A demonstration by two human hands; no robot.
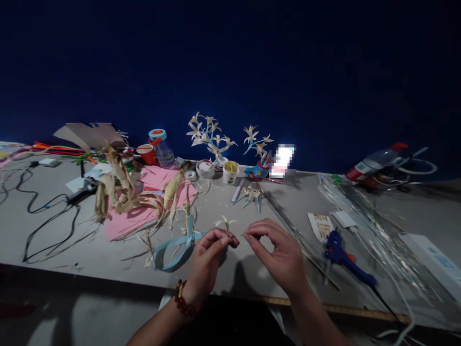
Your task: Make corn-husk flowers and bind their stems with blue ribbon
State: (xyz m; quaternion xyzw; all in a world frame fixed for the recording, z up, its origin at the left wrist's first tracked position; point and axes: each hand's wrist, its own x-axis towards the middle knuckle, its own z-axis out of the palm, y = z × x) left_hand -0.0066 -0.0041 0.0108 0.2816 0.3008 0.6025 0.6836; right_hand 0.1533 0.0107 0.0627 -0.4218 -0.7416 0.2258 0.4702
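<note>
"What pose did you read from your station?"

"I saw the left hand raised, its thumb pressed toward the curled fingers in a pinch, the fingers folded beneath."

"And the right hand?"

"I had it facing the other, tips near but not touching. Its thumb and forefinger met at their ends, with a rounded gap behind them, and the back of the hand was turned up."

"The arms?"

"Both were bare in my view. The left forearm and the right forearm slanted inward from the bottom edge, and the left wrist looked slightly bent."
</note>
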